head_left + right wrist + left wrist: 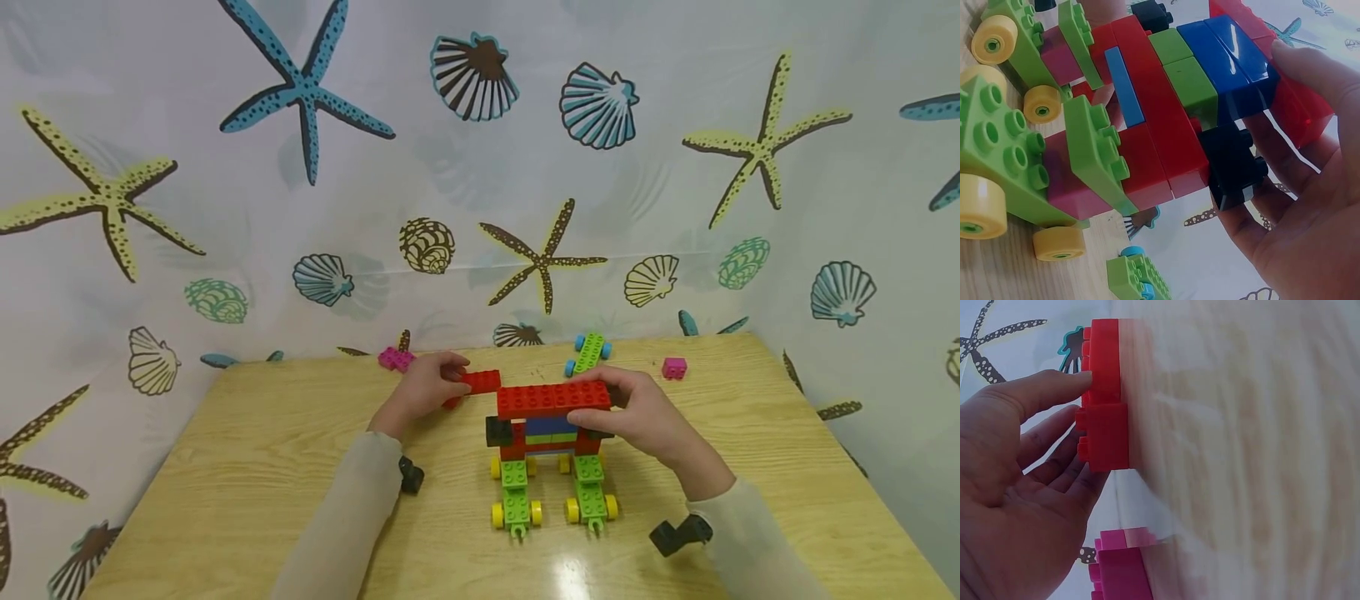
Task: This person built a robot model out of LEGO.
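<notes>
One brick model (1157, 106) sits between right-hand fingers (1282, 153).

Wood-grain worktop (247, 450). On it: wheeled block build (553, 400) at centre; red bricks (482, 382) just left; pink bricks (396, 358) far left; blue-wheeled green base (589, 353) far; lone magenta block (675, 367) far right.

We're at a tabletop play spot, home or studio, impossible to tell: wood-grain table (262, 450) here, toy building bricks (553, 402) on it, starfish-and-seashell fabric (480, 171) wrapping back and sides!
</notes>
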A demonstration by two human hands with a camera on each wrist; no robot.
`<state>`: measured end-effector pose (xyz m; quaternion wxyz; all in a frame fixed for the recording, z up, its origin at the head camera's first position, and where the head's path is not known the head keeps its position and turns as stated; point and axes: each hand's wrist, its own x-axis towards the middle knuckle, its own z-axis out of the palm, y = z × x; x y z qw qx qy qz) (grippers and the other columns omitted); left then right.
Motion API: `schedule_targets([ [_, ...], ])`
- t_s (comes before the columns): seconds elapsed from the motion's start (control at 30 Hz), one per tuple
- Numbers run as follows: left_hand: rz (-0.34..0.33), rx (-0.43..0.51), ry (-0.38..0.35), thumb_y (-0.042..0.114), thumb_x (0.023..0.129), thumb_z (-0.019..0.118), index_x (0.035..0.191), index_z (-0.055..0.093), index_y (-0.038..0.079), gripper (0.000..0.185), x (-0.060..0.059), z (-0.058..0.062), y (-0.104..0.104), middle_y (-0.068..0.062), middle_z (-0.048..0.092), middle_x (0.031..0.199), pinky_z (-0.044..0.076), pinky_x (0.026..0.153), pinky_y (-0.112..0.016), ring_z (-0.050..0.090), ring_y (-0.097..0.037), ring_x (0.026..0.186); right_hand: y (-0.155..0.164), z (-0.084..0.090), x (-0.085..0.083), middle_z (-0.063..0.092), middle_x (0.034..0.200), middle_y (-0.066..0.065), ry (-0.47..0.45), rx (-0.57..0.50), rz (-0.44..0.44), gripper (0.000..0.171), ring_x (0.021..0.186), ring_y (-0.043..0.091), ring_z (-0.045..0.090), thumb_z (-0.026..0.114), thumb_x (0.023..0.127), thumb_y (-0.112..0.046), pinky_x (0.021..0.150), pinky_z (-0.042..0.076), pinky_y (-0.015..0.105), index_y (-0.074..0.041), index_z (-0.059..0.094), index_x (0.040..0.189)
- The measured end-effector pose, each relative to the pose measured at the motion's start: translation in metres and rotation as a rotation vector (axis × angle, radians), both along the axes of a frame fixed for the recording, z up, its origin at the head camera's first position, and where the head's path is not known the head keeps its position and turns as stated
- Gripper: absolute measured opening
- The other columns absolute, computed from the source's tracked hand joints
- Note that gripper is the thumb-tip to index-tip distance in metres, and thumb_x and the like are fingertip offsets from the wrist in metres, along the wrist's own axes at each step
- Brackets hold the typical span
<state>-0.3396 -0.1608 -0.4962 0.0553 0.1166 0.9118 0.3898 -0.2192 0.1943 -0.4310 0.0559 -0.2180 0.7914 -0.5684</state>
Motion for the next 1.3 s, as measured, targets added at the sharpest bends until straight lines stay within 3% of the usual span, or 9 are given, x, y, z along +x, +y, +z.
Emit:
schedule_targets([
  [0.3, -0.068, 0.004, -0.066, 0.017, 0.102, 0.082, 0.146, 0.071, 0.005, 0.047, 0.004, 0.007, 0.01, -0.013, 0.076, 0.137, 0.064, 0.11, -0.045, 0.072, -0.03, 0.123, -0.003, 0.0, 0.002, 0.079, 0.117, 0.012, -0.001, -0.003, 0.012, 0.042, 0.099, 0.021, 0.073, 0.083, 0.102, -0.017, 0.085, 0.064, 0.029, -0.003, 0.072, 0.141],
  [0.5, -0.061, -0.02, -0.037, 0.02, 0.103, 0.081, 0.147, 0.071, 0.008, 0.046, 0.017, 0.014, 0.008, -0.011, 0.075, 0.14, 0.06, 0.117, -0.049, 0.069, -0.032, 0.13, -0.008, -0.001, 0.003, 0.077, 0.121, 0.019, -0.003, -0.013, 0.021, 0.043, 0.1, 0.022, 0.072, 0.084, 0.102, -0.017, 0.084, 0.064, 0.029, -0.001, 0.072, 0.14],
  [0.77, -0.184, -0.027, 0.113, 0.021, 0.104, 0.082, 0.142, 0.074, 0.008, 0.042, 0.055, 0.032, 0.0, -0.011, 0.077, 0.137, 0.061, 0.114, -0.053, 0.074, -0.031, 0.125, -0.018, -0.004, 0.005, 0.076, 0.124, 0.02, 0.0, -0.023, 0.015, 0.043, 0.102, 0.023, 0.073, 0.084, 0.102, -0.019, 0.083, 0.064, 0.028, -0.002, 0.072, 0.139],
  [1.0, -0.301, 0.124, 0.002, 0.01, 0.111, 0.064, 0.146, 0.071, 0.009, 0.036, 0.092, 0.056, -0.01, -0.012, 0.076, 0.141, 0.06, 0.116, -0.054, 0.073, -0.031, 0.13, -0.033, -0.003, 0.004, 0.077, 0.127, 0.017, -0.009, -0.025, 0.018, 0.042, 0.104, 0.021, 0.073, 0.086, 0.101, -0.022, 0.08, 0.064, 0.03, -0.007, 0.074, 0.139],
  [1.13, -0.332, 0.12, 0.0, 0.006, 0.108, 0.058, 0.142, 0.07, 0.005, 0.036, 0.105, 0.064, -0.016, -0.014, 0.075, 0.141, 0.058, 0.119, -0.055, 0.071, -0.032, 0.131, -0.043, -0.001, 0.002, 0.079, 0.123, 0.015, 0.012, -0.002, 0.019, 0.041, 0.101, 0.02, 0.073, 0.086, 0.101, -0.024, 0.079, 0.063, 0.03, -0.009, 0.075, 0.138],
  [1.3, -0.376, 0.109, 0.022, 0.007, 0.103, 0.063, 0.139, 0.07, 0.003, 0.037, 0.117, 0.065, -0.023, -0.016, 0.073, 0.142, 0.06, 0.117, -0.055, 0.071, -0.033, 0.129, -0.054, 0.002, 0.0, 0.079, 0.126, 0.014, 0.003, 0.014, 0.013, 0.044, 0.103, 0.018, 0.075, 0.086, 0.101, -0.027, 0.079, 0.064, 0.031, -0.011, 0.074, 0.141],
])
